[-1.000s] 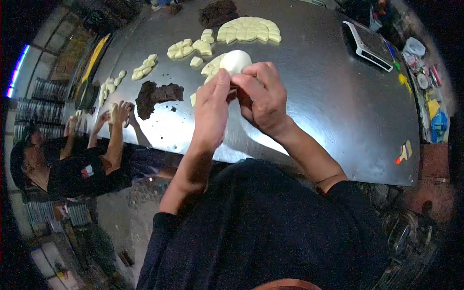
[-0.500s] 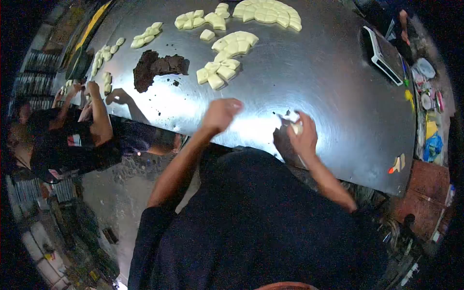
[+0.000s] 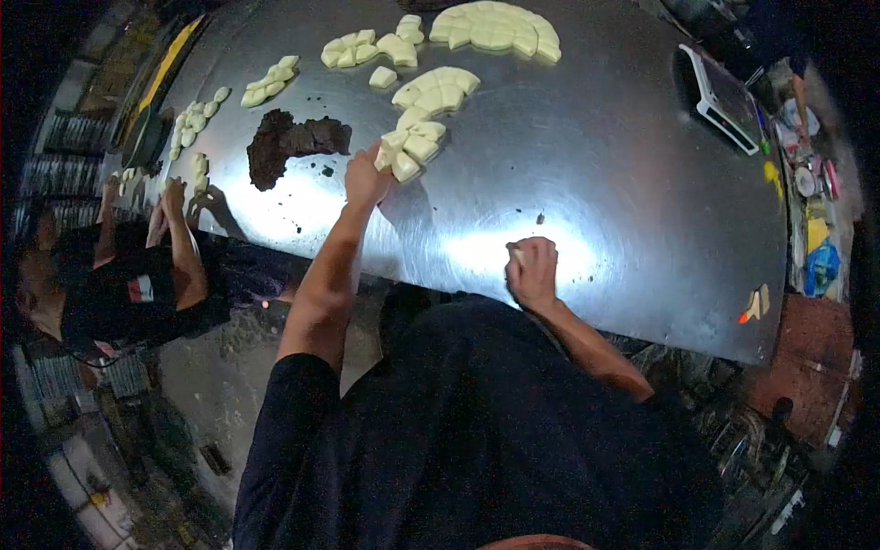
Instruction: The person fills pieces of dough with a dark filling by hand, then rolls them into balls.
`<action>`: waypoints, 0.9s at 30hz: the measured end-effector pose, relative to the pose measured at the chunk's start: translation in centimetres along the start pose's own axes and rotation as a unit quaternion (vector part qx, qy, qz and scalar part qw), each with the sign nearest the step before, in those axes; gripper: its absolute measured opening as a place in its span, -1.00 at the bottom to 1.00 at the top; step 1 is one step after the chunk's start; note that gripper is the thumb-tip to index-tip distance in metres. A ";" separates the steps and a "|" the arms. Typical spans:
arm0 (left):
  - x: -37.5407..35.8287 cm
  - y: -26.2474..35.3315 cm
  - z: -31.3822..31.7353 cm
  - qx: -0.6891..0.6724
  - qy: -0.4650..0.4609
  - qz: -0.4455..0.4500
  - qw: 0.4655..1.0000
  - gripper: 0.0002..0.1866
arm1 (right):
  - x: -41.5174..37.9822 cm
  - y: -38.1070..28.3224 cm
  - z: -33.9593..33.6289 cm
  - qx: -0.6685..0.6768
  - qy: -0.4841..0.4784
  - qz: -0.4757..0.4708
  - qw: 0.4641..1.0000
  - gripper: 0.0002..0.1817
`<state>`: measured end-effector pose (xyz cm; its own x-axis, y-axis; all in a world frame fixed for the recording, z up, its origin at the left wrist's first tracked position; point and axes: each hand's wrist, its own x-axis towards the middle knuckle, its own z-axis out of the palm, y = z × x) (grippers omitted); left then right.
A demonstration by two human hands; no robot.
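Observation:
My left hand (image 3: 368,179) reaches to the near cluster of pale dough pieces (image 3: 420,143), with its fingers closed on the piece at the left edge. My right hand (image 3: 533,272) is curled over the steel table (image 3: 587,174) near its front edge. A bit of pale dough shows between its thumb and fingers; the rest is hidden by the hand. Left of the cluster lies a crumbly dark brown filling (image 3: 316,137). Dark crumbs (image 3: 540,218) dot the metal above my right hand.
A large scored dough slab (image 3: 495,27) and several dough groups (image 3: 350,49) lie farther back. A co-worker (image 3: 137,266) handles dough at the left. At the right are a white-framed device (image 3: 720,101), a small orange-tipped item (image 3: 753,304) and a cluttered shelf (image 3: 816,211).
My left hand has moved up and left to the dough cluster. My right hand has shifted slightly left and down, and its fingers have curled over the dough.

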<state>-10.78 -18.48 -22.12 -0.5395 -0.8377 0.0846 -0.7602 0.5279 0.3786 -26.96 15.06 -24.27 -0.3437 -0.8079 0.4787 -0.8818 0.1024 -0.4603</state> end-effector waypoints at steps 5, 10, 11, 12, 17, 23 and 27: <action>-2.1 1.4 0.2 -0.025 -0.001 -0.056 0.998 -0.44 | 6.1 0.0 3.0 0.040 -0.037 -0.054 0.997 -0.82; -7.0 -3.3 -0.3 -0.035 -0.003 -0.101 0.994 -0.62 | 1.3 1.8 2.4 -0.002 -0.057 -0.045 0.997 -0.85; -7.5 -3.0 -0.5 -0.033 0.022 -0.131 0.991 -0.65 | 2.4 0.6 2.6 0.047 -0.028 -0.069 0.996 -0.83; -9.0 -2.7 -0.6 -0.030 0.036 -0.164 0.985 -0.68 | 2.4 -1.5 2.6 0.097 -0.007 -0.085 0.992 -0.81; -12.0 -1.4 -2.9 -0.065 0.040 -0.255 0.964 -0.51 | 6.1 0.7 3.1 0.062 -0.029 -0.081 0.994 -0.87; -14.0 0.7 -0.8 -0.050 -0.006 -0.060 0.997 -0.48 | 4.3 -2.2 3.0 0.114 -0.068 -0.125 0.983 -0.83; -15.7 1.9 -1.9 0.027 0.031 0.009 0.999 -0.46 | 5.4 0.0 2.4 0.018 -0.038 -0.086 0.995 -0.85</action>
<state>-3.05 -4.59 -20.97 -0.5318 -0.8338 0.1479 -0.7698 0.5488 0.3259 -28.05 9.33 -23.51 -0.1626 -0.8538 0.4946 -0.9128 -0.0602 -0.4040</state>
